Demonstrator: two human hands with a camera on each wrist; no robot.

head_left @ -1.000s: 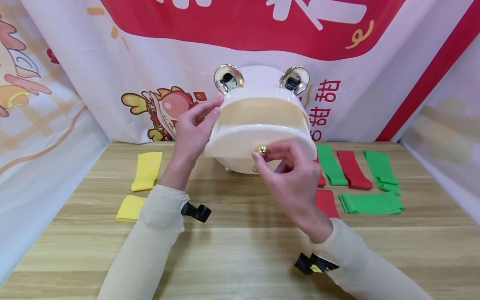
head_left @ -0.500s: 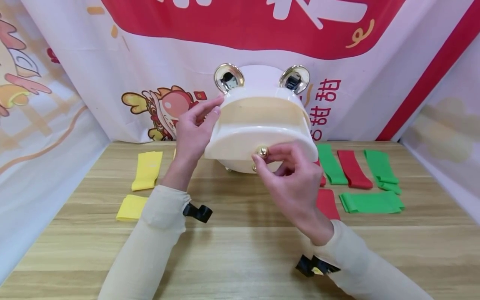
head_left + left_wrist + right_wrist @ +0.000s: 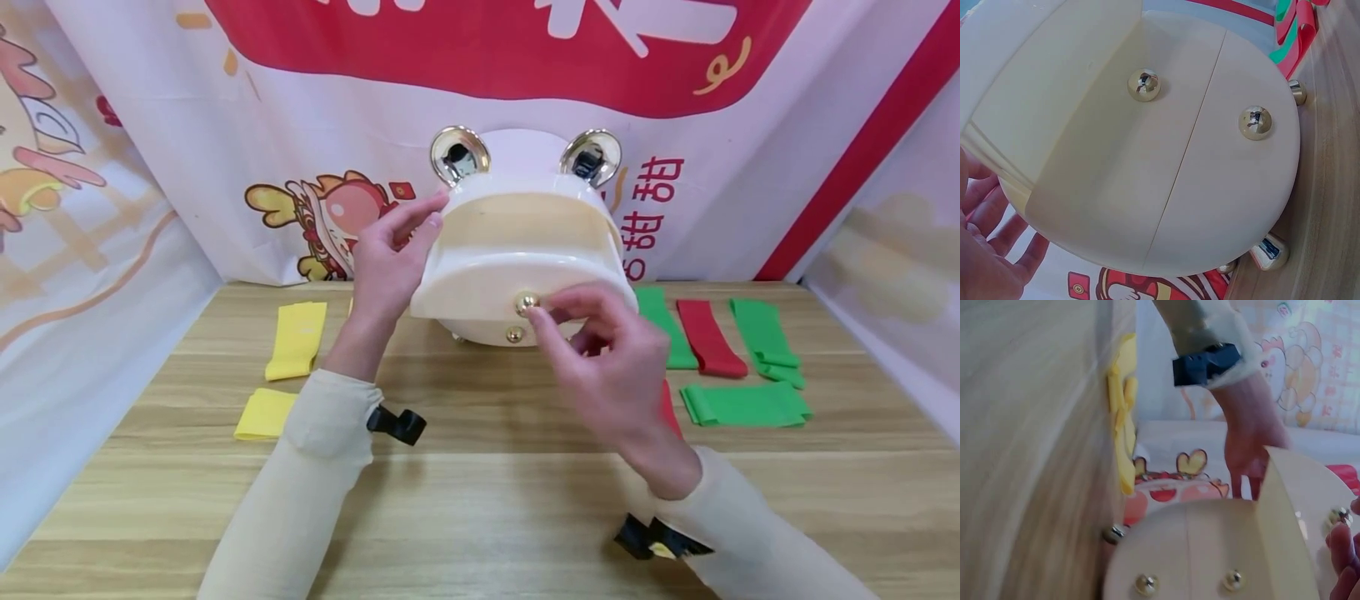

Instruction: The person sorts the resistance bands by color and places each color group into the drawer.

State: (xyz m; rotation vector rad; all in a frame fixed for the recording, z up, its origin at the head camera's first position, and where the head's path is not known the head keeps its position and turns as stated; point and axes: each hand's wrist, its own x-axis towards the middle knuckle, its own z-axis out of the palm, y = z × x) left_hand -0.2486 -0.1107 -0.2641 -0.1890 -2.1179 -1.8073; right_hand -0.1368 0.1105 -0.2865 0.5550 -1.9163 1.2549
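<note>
A white rounded drawer cabinet [image 3: 517, 154] stands at the back of the table, with two shiny gold discs on top. Its top drawer [image 3: 465, 287] is pulled out and shows a cream inside. The fingertips of my right hand [image 3: 615, 367] are at the right side of that drawer's gold knob [image 3: 527, 303], no longer around it; slight contact cannot be ruled out. My left hand [image 3: 390, 262] rests its loosely straight fingers against the cabinet's left side. Two lower gold knobs, a middle knob [image 3: 1144, 85] and a bottom knob [image 3: 1255, 122], show in the left wrist view.
Yellow folded strips [image 3: 296, 340] lie on the left of the wooden table [image 3: 480, 517]. Green strips [image 3: 746, 404] and red strips [image 3: 708, 337] lie on the right. A printed cloth [image 3: 360, 125] hangs behind the cabinet. Both wrists wear black straps.
My right hand has shifted right and slightly down, its thumb leaving the knob's left side, which it pinched before. The drawer stays pulled out. My left hand has hardly moved.
</note>
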